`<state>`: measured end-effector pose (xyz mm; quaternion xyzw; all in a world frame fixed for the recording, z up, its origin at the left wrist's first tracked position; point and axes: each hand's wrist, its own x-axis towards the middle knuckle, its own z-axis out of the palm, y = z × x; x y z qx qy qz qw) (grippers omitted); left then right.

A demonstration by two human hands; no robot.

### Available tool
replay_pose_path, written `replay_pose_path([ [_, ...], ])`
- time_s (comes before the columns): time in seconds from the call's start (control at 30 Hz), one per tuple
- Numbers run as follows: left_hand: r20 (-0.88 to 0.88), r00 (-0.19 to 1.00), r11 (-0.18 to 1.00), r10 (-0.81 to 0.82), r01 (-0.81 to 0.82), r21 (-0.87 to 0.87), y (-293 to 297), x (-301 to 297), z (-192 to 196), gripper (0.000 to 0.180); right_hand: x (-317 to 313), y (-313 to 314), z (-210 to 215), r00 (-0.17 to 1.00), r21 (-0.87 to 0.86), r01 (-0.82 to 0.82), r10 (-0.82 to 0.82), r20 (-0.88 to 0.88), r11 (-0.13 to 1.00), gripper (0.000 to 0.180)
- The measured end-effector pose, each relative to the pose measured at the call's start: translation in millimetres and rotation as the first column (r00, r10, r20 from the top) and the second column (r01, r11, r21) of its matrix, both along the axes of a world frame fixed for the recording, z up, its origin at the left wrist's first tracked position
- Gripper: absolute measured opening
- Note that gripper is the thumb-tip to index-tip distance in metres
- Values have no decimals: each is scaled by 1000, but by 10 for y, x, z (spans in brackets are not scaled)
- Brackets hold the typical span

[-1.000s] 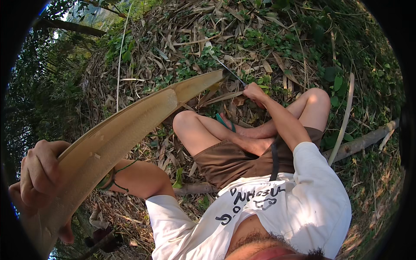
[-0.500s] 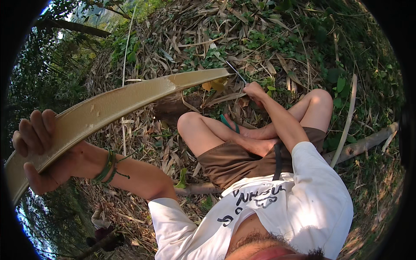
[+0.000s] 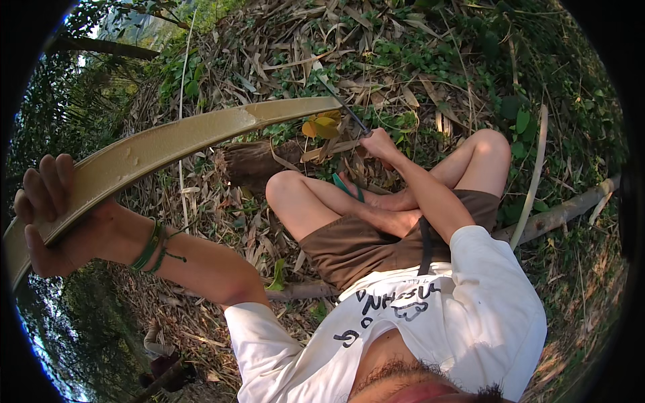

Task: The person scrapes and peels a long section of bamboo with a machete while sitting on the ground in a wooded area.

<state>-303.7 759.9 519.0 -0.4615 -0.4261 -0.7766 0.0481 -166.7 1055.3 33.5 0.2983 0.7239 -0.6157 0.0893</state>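
My left hand (image 3: 67,252) grips a long, curved strip of split bamboo (image 3: 181,138) near its left end, thumb below and fingers over the upper edge. The strip is pale yellow-brown with a ridge partway along and arches across to the right, narrowing to its far tip. My right hand (image 3: 379,146) is closed round the handle of a thin-bladed knife (image 3: 355,117). The blade slants up and left across the strip's tip; whether it bites into the bamboo cannot be made out.
A short thick log (image 3: 248,164) lies under the strip beyond my left knee. To the right are a branch (image 3: 564,215) and a pale thin strip (image 3: 534,178). Dry leaves and green plants cover the ground. A dark, unclear object (image 3: 164,369) sits at lower left.
Both hands, the bamboo strip and the knife have shifted slightly left in view. More of the blade shows beyond the strip's tip. My grips look the same.
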Motion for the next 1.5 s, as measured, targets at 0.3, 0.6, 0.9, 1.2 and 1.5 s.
replay_pose_path([
  [0.3,-15,994,993,111,-111,-35,100,136,13,23,-98,-230,257,900,236,-54,149,-410,970,21],
  [0.6,17,993,992,119,-119,-30,-96,67,-62,27,-160,-210,311,981,192,-75,107,-162,979,27],
  [0.9,42,831,828,555,-557,63,285,-78,-61,18,-395,37,75,994,146,64,-76,77,987,28],
  [1.2,-27,683,681,730,-724,110,582,132,-38,20,-206,-687,1146,813,106,92,-13,-583,990,26],
  [1.5,-12,719,712,695,-686,149,789,276,-111,16,72,-85,-267,987,68,160,-158,-33,985,23],
])
